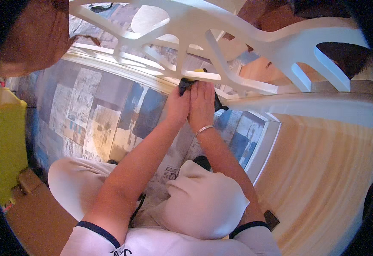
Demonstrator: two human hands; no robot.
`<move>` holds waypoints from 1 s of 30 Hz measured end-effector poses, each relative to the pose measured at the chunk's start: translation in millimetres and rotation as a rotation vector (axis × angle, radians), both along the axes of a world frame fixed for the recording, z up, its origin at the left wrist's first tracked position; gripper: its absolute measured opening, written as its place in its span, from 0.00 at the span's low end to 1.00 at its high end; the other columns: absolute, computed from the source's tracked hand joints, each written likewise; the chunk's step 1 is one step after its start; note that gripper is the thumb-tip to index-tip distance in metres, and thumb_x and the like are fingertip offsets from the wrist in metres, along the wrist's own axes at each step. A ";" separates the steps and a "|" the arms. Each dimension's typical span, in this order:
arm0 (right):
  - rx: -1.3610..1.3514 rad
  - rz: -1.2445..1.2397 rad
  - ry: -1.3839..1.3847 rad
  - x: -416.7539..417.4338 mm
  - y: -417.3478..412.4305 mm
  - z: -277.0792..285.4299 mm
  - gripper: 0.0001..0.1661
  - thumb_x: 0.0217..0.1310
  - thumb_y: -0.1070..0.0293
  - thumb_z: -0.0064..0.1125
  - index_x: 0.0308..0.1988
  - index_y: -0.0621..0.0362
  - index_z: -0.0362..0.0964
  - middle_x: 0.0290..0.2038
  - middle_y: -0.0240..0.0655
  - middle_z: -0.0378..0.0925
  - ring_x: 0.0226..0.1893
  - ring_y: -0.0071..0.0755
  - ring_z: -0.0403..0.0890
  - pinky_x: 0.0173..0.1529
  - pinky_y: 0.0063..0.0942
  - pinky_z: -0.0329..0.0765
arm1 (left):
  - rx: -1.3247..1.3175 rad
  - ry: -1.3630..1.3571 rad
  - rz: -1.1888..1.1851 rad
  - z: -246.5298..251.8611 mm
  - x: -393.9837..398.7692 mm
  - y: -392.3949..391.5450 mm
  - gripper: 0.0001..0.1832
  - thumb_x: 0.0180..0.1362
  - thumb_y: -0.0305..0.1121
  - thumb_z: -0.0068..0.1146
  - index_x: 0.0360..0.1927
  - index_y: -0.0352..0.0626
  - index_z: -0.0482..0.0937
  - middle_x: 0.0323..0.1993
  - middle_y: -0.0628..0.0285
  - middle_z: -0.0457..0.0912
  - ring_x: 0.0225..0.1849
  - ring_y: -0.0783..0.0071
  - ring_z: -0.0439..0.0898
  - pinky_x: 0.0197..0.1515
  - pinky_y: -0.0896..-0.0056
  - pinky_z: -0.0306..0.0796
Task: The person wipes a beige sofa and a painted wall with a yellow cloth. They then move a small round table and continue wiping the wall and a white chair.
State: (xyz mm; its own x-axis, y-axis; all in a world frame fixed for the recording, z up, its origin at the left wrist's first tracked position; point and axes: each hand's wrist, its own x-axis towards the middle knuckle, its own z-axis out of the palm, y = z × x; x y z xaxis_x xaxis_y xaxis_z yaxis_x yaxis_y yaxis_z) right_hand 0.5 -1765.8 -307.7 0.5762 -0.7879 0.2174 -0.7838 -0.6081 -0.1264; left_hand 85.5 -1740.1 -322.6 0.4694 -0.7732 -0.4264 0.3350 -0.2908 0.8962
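Both of my hands meet at the lower edge of a white openwork panel [181,54] with branching bars. A black cloth [186,84] is bunched there, and part of it sticks out to the right of my fingers. My left hand [177,105] grips the cloth's left side. Close beside it, my right hand [202,102] lies over the cloth with its fingers held together, a silvery bracelet on the wrist. My hands hide most of the cloth and the piece of panel behind it.
A patchwork-patterned floor [109,108] lies before me, with a white raised edge [266,150] and wood-look surface [311,166] on the right. At left are a yellow-green container [5,140] and brown box [39,214]. A small dark flat object [271,220] lies at lower right.
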 end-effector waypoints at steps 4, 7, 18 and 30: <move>-0.055 -0.106 -0.155 -30.2 13.0 -6.4 0.30 0.60 0.71 0.45 0.60 0.71 0.59 0.65 0.51 0.59 0.67 0.54 0.57 0.72 0.47 0.53 | 0.117 0.021 -0.252 46.8 -25.2 7.1 0.13 0.65 0.33 0.50 0.46 0.34 0.77 0.40 0.59 0.82 0.42 0.71 0.78 0.47 0.69 0.72; 0.033 -0.025 -0.244 -59.2 15.1 6.4 0.30 0.57 0.76 0.48 0.61 0.68 0.60 0.65 0.50 0.59 0.66 0.53 0.60 0.70 0.47 0.56 | -0.024 0.103 -0.339 20.9 -40.0 5.9 0.13 0.62 0.33 0.51 0.44 0.34 0.77 0.39 0.55 0.83 0.42 0.65 0.80 0.48 0.67 0.72; -0.296 -0.133 -0.613 -94.2 32.7 74.3 0.16 0.54 0.74 0.61 0.45 0.57 0.78 0.43 0.41 0.73 0.43 0.44 0.74 0.49 0.36 0.72 | -0.470 -0.408 -0.009 92.6 -92.6 2.7 0.24 0.50 0.19 0.52 0.53 0.34 0.67 0.51 0.44 0.70 0.54 0.46 0.72 0.60 0.58 0.65; 0.437 -0.400 -1.322 -105.3 33.4 -36.8 0.15 0.62 0.72 0.56 0.49 0.62 0.68 0.46 0.37 0.73 0.46 0.34 0.74 0.54 0.33 0.72 | -0.417 -0.408 -0.202 23.8 -91.0 19.4 0.17 0.46 0.12 0.49 0.40 0.37 0.70 0.55 0.44 0.69 0.58 0.45 0.69 0.63 0.57 0.63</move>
